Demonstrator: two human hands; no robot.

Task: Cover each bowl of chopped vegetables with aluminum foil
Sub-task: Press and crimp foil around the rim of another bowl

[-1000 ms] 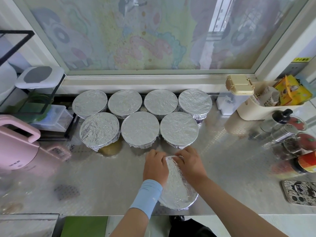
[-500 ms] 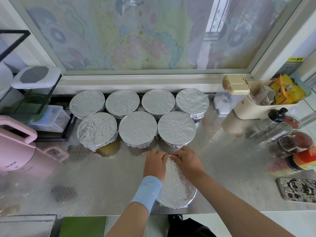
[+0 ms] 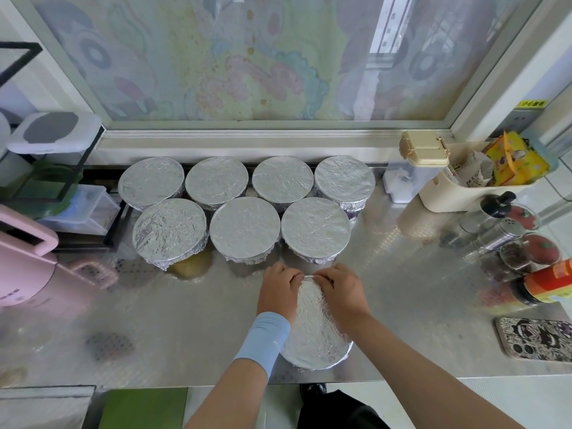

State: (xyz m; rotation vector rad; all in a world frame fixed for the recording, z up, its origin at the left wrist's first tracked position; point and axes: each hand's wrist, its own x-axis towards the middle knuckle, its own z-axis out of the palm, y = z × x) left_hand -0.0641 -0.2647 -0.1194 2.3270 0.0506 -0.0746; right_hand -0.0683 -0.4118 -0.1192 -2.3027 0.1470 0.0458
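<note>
Together, left hand (image 3: 278,292) and right hand (image 3: 342,294) pinch the foil (image 3: 312,329) at the far rim of the near bowl (image 3: 317,364); 7 covered bowls (image 3: 244,230) stand beyond.

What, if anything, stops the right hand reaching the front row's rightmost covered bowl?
Nothing visible, so probably yes: the bowl sits just beyond the right hand, bare counter between.
</note>
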